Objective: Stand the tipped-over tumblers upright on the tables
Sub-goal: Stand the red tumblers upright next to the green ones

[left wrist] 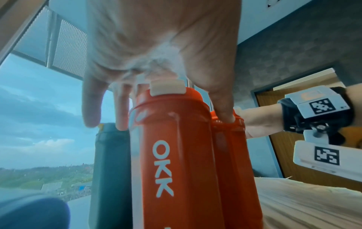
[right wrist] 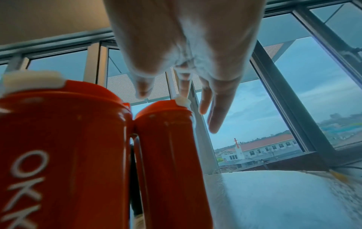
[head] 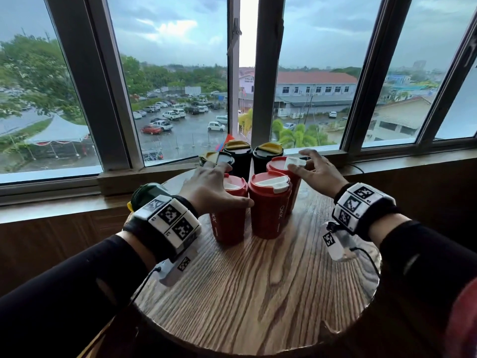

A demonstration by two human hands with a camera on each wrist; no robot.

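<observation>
Three red tumblers stand upright, close together, on the round wooden table (head: 258, 293). My left hand (head: 219, 187) lies over the lid of the left red tumbler (head: 228, 223), fingers straight and spread, thumb by the middle red tumbler (head: 269, 210). My right hand (head: 309, 166) hovers open over the back red tumbler (head: 280, 167), its thumb at the white lid flap. Three black tumblers with yellow lids (head: 238, 156) stand upright behind them. A dark green tumbler (head: 148, 193) appears to lie tipped at the table's left edge, partly hidden behind my left wrist.
The table stands against a wooden window sill (head: 387, 161) below tall windows. A thin cable runs along the sill at the right. The near half of the tabletop shows bare wood grain.
</observation>
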